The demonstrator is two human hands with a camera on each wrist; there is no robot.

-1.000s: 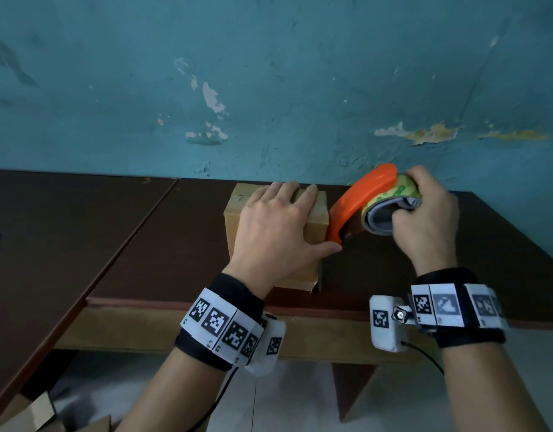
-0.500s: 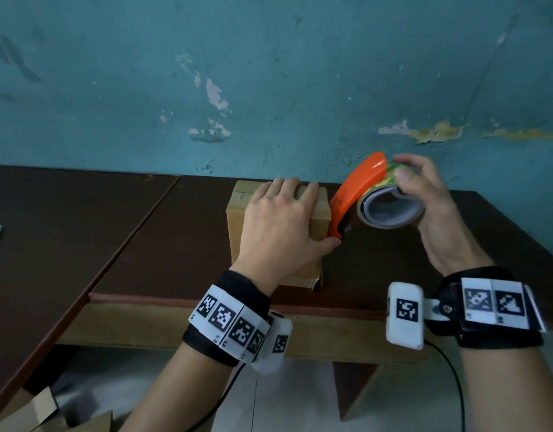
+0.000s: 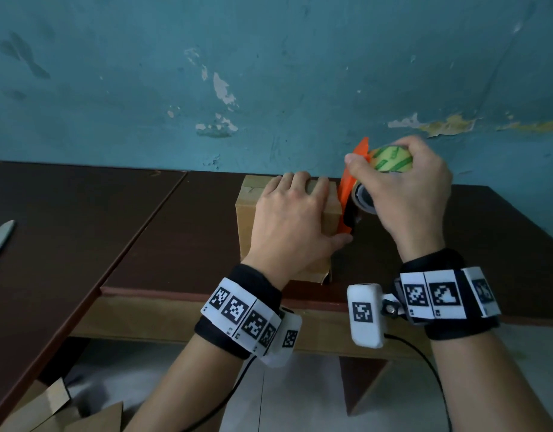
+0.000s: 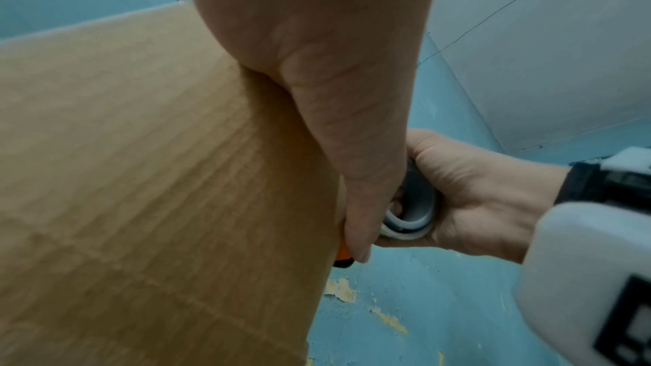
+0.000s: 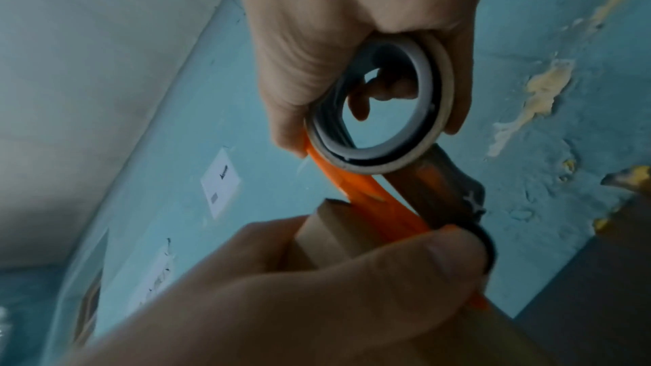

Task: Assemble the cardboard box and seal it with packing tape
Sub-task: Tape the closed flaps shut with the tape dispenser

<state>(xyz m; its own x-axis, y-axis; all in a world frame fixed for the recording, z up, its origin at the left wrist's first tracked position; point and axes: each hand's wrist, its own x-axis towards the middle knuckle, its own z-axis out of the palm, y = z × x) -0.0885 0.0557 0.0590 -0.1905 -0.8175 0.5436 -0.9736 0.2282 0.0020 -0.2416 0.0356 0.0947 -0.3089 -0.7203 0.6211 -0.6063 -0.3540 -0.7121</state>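
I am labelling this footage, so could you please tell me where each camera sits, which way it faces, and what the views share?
Head: worn on the head, looking forward and down at the cardboard box on the table; both forearms and wristbands show.
Left wrist: looks along the left hand pressed on the box, toward the wall.
Right wrist: looks along the right hand gripping the tape dispenser, toward the wall.
Shared: every view shows both hands, box and dispenser.

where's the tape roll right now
In the head view the tape roll sits right of centre in its orange dispenser, gripped by the right hand against the right side of the cardboard box, which the left hand holds down.
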